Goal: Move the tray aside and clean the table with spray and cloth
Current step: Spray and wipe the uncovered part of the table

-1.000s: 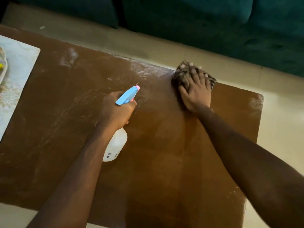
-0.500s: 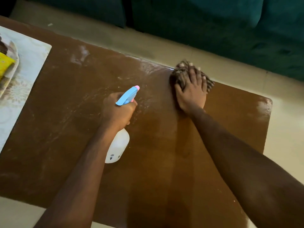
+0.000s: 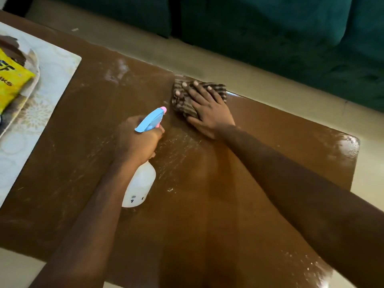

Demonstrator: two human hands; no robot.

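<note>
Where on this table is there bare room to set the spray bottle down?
Free on the table: the near stretch between the forearms; the right end beyond the right hand pressing the cloth; the strip between the placemat and the spray bottle held by the left hand. Crowded: the left end, where the tray sits.

Along the far side we see a dark green sofa [image 3: 270,38], its cushions split by a shadowed seam. A strip of pale beige floor [image 3: 259,84] runs in front of it, with a small white scrap [image 3: 74,29] lying on it towards the left. At the left edge we find a pale mat [image 3: 54,80] printed with faint floral rings, and over it a yellow packet [image 3: 10,84] with dark lettering, cut off by the frame
</note>
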